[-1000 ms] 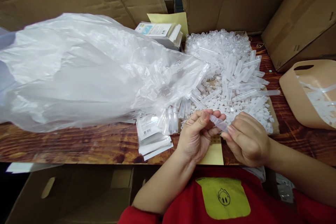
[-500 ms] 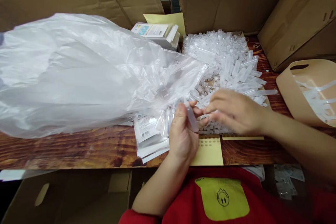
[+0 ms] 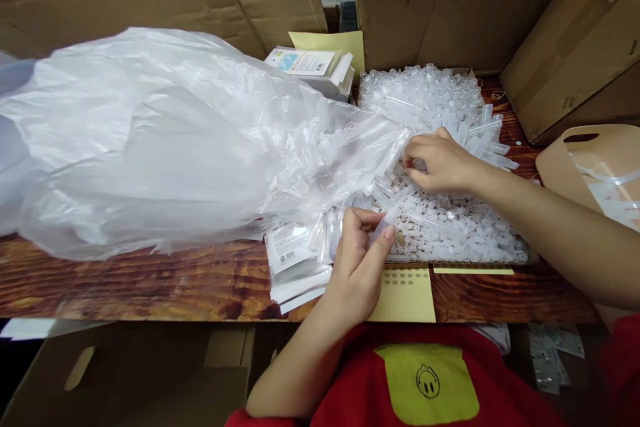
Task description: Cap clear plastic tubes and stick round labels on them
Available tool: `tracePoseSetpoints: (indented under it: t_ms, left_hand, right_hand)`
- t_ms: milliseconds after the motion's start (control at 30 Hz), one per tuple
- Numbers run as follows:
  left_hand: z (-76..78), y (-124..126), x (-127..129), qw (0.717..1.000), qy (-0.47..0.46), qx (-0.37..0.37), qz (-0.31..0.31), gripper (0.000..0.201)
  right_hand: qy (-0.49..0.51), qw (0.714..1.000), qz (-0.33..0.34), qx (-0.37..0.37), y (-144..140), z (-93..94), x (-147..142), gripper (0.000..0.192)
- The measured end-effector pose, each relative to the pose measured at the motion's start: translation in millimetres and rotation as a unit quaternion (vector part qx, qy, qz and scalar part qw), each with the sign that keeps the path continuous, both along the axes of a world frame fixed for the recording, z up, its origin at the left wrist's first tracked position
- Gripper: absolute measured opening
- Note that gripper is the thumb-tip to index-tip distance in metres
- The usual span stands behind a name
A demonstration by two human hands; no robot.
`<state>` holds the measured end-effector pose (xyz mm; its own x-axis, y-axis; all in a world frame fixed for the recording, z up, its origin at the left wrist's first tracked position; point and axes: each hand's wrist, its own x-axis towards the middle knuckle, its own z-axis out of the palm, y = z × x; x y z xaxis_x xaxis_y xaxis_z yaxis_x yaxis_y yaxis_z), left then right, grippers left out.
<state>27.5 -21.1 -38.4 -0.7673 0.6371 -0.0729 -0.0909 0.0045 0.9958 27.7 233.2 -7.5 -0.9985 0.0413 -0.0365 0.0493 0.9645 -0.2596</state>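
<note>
In my left hand [image 3: 356, 270], thumb and fingers are closed around a translucent plastic tube [image 3: 384, 221], which tilts up to the right. My right hand [image 3: 440, 159] reaches over the heap of clear plastic tubes [image 3: 483, 130], beside the end of a big clear plastic bag [image 3: 200, 140]. Its fingers are curled in a pinch, and what lies between them is mostly hidden. Many small white plastic pieces [image 3: 460, 233] fill the near part of the shallow cardboard tray [image 3: 450, 263] under my right forearm.
Flat white printed packets [image 3: 293, 253] lie left of my left hand, and yellow paper [image 3: 407, 297] lies at the table edge. Boxed packs [image 3: 310, 63] stand behind the bag. A beige bin [image 3: 575, 153] is at the right, near a cardboard box [image 3: 565, 47].
My right hand has moved away from my left, up and back over the heap of tubes. My left hand has turned, so the tube in it now points up to the right.
</note>
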Motion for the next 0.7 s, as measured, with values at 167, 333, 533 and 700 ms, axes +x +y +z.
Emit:
tracePoseSetpoints:
  t_ms: [167,333,533,700]
  left_hand:
    - [2.2,6,-5,0.993,0.115,0.000,-0.022,0.019]
    - [-2.4,12,-10,0.986,0.166,0.001,-0.007,0.015]
    - [-13.3,10,-12,0.982,0.188,-0.002,0.031,0.015]
    - [-15.3,6,-11,0.987,0.161,0.009,0.016,0.015]
  right_hand:
    - [0.026,0.998,-0.050,-0.013,-4,-5.0,8,0.017]
    - [0.006,0.999,-0.052,-0.017,-9,-14.5,-10,0.009]
    - [0.032,0.998,-0.015,-0.054,-6,-10.0,-4,0.010]
    - [0.149,0.975,0.082,-0.141,0,8.8,39,0.004]
